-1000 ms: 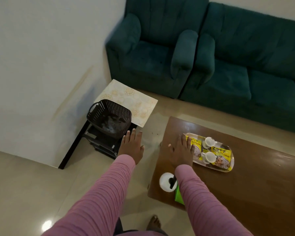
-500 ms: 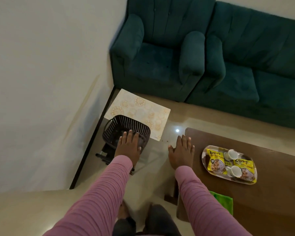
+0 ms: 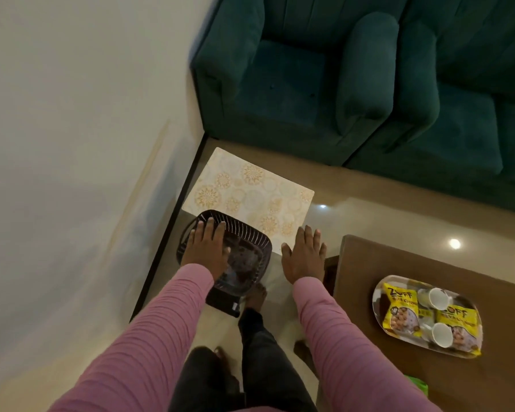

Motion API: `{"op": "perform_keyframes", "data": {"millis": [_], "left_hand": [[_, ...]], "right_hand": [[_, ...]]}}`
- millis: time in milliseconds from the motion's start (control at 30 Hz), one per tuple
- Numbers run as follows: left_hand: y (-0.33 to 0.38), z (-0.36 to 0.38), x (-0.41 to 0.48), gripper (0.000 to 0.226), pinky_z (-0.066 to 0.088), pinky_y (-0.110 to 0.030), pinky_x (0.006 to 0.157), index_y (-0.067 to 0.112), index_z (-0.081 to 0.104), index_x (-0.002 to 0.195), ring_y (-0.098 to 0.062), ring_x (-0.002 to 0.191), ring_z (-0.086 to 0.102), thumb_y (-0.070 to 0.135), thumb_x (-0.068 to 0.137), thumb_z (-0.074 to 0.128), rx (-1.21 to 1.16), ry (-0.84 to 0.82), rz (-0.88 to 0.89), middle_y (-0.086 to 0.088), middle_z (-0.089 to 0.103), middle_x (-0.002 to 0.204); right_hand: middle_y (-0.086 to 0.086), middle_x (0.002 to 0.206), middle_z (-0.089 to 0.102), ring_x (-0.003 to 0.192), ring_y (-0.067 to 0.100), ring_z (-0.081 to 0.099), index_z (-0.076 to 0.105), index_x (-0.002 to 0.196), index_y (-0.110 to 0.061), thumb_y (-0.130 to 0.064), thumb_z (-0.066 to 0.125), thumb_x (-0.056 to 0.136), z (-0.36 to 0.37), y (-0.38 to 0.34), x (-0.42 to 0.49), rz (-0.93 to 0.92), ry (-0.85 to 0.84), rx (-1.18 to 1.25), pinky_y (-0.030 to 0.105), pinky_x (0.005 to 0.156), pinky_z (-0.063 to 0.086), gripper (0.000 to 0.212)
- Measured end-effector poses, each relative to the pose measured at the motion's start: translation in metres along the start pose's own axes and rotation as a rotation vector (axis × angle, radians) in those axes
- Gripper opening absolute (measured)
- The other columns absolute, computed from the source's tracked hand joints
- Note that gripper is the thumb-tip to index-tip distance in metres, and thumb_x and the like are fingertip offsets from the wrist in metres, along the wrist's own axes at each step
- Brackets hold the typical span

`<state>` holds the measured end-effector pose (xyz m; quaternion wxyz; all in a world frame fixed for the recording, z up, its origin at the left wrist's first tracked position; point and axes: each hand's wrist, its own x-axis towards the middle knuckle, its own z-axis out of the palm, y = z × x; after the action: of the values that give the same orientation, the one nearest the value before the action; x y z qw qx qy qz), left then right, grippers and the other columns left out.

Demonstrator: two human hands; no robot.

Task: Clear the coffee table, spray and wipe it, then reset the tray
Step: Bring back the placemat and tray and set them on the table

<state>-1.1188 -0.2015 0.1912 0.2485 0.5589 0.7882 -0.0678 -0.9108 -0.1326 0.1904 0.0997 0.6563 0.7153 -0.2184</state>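
Observation:
The brown coffee table (image 3: pixel 369 263) fills the lower right. On it lies an oval tray (image 3: pixel 376 295) with two yellow snack packets (image 3: pixel 399 309) and two white cups (image 3: pixel 437 297). A green cloth (image 3: pixel 416 385) shows at the table's near edge. My left hand (image 3: pixel 207 245) hovers flat over a dark slatted basket (image 3: pixel 250 251) on the floor, fingers spread, empty. My right hand (image 3: pixel 305 254) is held flat and empty between the basket and the table corner.
A patterned cream mat or low surface (image 3: pixel 247 188) lies beyond the basket by the wall. Dark green sofas (image 3: pixel 309 84) stand behind. A black stand (image 3: pixel 223 301) sits under the basket. My feet and legs are below on the tiled floor.
My view has swung left and closer to the basket, so the table and tray slid right. Both hands stayed open; the left now lies over the basket. The spray bottle has left the view.

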Motion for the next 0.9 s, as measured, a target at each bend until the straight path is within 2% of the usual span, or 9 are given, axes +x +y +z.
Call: {"op": "perform_keyframes", "data": {"millis": [133, 267, 467, 633, 733, 800, 900], "left_hand": [[-0.009, -0.007, 0.041, 0.064, 0.006, -0.043, 0.122, 0.019, 0.009, 0.155, -0.033, 0.151, 0.005, 0.037, 0.101, 0.037, -0.038, -0.009, -0.05, -0.011, 0.007, 0.164], [-0.017, 0.007, 0.092, 0.062, 0.007, -0.042, 0.122, 0.017, 0.01, 0.155, -0.032, 0.151, 0.007, 0.039, 0.102, 0.034, -0.017, -0.02, -0.016, -0.011, 0.008, 0.164], [-0.047, 0.048, 0.201, 0.061, 0.013, -0.045, 0.122, 0.013, 0.018, 0.154, -0.033, 0.15, 0.011, 0.044, 0.102, 0.028, 0.028, 0.024, 0.009, -0.014, 0.015, 0.162], [-0.087, 0.078, 0.297, 0.06, 0.022, -0.051, 0.118, 0.006, 0.029, 0.148, -0.039, 0.144, 0.024, 0.041, 0.101, 0.037, -0.061, 0.086, -0.131, -0.021, 0.027, 0.156], [-0.114, 0.102, 0.34, 0.06, 0.03, -0.053, 0.113, 0.003, 0.031, 0.146, -0.04, 0.138, 0.034, 0.04, 0.099, 0.038, -0.17, 0.041, -0.232, -0.023, 0.035, 0.15], [-0.124, 0.112, 0.356, 0.059, 0.035, -0.053, 0.11, 0.005, 0.034, 0.144, -0.04, 0.133, 0.041, 0.041, 0.097, 0.038, -0.257, 0.011, -0.305, -0.021, 0.042, 0.146], [-0.129, 0.119, 0.364, 0.05, 0.038, -0.042, 0.105, 0.008, 0.036, 0.143, -0.036, 0.129, 0.045, 0.029, 0.098, 0.041, -0.374, -0.074, -0.436, -0.016, 0.046, 0.143]], "right_hand": [[0.004, 0.161, 0.002, 0.148, 0.027, -0.006, 0.009, 0.152, -0.014, -0.045, 0.03, 0.099, 0.004, -0.013, 0.044, -0.019, -0.06, -0.024, 0.047, 0.12, 0.001, 0.065], [0.004, 0.161, 0.004, 0.148, 0.027, -0.005, 0.011, 0.152, -0.014, -0.043, 0.032, 0.099, 0.029, -0.015, 0.099, -0.016, -0.064, -0.028, 0.046, 0.12, 0.001, 0.064], [0.004, 0.161, 0.006, 0.148, 0.026, -0.003, 0.014, 0.152, -0.013, -0.042, 0.033, 0.099, 0.1, -0.005, 0.183, 0.147, -0.071, 0.062, 0.047, 0.119, 0.003, 0.063], [0.002, 0.161, 0.009, 0.148, 0.025, 0.0, 0.015, 0.152, -0.013, -0.042, 0.035, 0.099, 0.163, 0.012, 0.237, 0.29, -0.068, 0.22, 0.047, 0.119, 0.004, 0.063], [0.004, 0.16, 0.013, 0.148, 0.025, 0.009, 0.019, 0.151, -0.012, -0.039, 0.04, 0.099, 0.194, 0.03, 0.261, 0.436, -0.065, 0.407, 0.047, 0.119, 0.01, 0.062], [0.006, 0.157, 0.024, 0.143, 0.029, 0.024, 0.025, 0.149, -0.012, -0.035, 0.044, 0.097, 0.211, 0.042, 0.273, 0.542, -0.053, 0.517, 0.048, 0.117, 0.02, 0.06], [0.013, 0.135, 0.051, 0.121, 0.036, 0.05, 0.043, 0.132, -0.005, -0.024, 0.048, 0.093, 0.219, 0.053, 0.28, 0.656, -0.009, 0.587, 0.041, 0.099, 0.04, 0.044]]}}
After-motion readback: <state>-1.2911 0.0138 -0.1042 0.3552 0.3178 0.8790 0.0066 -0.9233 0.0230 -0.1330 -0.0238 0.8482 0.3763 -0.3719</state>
